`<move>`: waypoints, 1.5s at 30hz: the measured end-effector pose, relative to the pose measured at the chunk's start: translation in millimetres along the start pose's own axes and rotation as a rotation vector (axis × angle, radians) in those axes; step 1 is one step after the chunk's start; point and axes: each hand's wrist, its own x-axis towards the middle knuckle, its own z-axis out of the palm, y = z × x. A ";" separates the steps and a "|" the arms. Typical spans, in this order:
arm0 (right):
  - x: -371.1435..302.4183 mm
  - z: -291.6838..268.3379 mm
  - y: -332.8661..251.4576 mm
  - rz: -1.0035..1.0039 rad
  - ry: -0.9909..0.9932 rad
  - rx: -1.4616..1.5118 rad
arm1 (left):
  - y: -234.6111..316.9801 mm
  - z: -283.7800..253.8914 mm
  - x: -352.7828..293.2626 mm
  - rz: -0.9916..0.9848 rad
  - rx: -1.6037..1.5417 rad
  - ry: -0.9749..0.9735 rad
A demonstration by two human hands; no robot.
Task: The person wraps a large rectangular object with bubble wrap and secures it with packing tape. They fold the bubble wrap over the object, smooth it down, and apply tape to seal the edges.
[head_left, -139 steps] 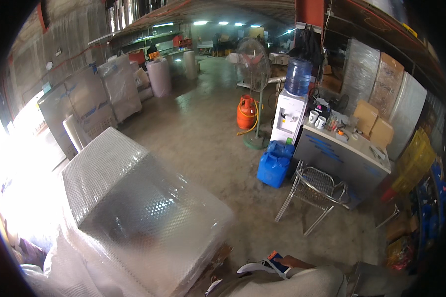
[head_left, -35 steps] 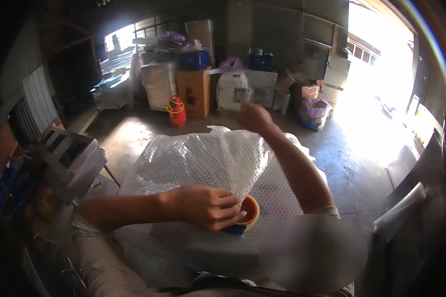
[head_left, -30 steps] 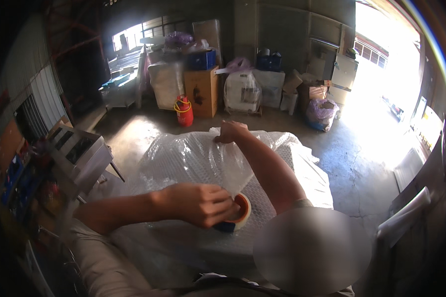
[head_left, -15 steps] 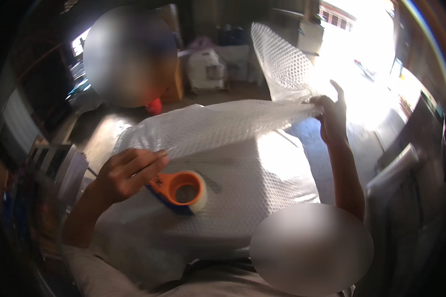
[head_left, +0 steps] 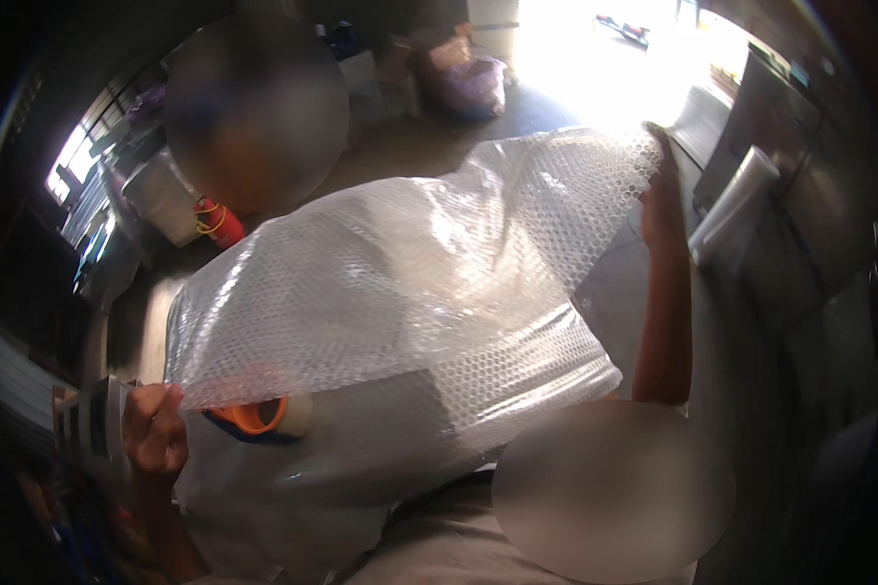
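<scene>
Daylight (head_left: pixel 585 73) is glaring top right; left fingers (head_left: pixel 171 398) and right fingers (head_left: pixel 661 146) are pinching bubble wrap (head_left: pixel 351 278); I'm thinking pull evenly.

Red-and-yellow gas cylinder (head_left: pixel 223 226) on floor at upper left, just beside pale wrapped panel (head_left: pixel 160 195). Bright window (head_left: pixel 68 168) farther left. Purple plastic bag (head_left: pixel 481 90) at top centre, cardboard box (head_left: pixel 449 54) touching or just behind it, cannot tell which. Sunlit doorway (head_left: pixel 580 73), washed out. Roll of clear film (head_left: pixel 737 205) leaning at right, near dark board (head_left: pixel 766 127). Metal stand (head_left: pixel 90 429) at lower left, corrugated wall (head_left: pixel 19 378) beyond, dim.
</scene>
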 end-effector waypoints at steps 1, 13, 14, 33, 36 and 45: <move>17.8 4.3 4.4 -0.004 -0.138 -0.220 | 1.1 -0.9 -0.8 -0.011 0.015 -0.006; -56.0 -91.6 34.7 0.175 0.124 -0.210 | -5.9 0.5 -21.1 -0.076 0.150 0.083; -73.7 -96.5 41.8 0.210 0.132 -0.221 | -1.8 5.1 -24.5 -0.120 0.221 0.097; -250.2 100.7 -56.4 -0.631 -0.602 -0.249 | 11.4 1.1 -128.5 -0.675 0.107 -0.176; -312.3 187.2 -108.4 -0.876 -1.119 -0.295 | -12.6 16.3 -134.8 -0.484 0.143 -0.106; -404.1 264.3 -100.3 -0.758 -0.783 -0.857 | -67.0 -6.4 -168.0 -0.086 0.099 -0.028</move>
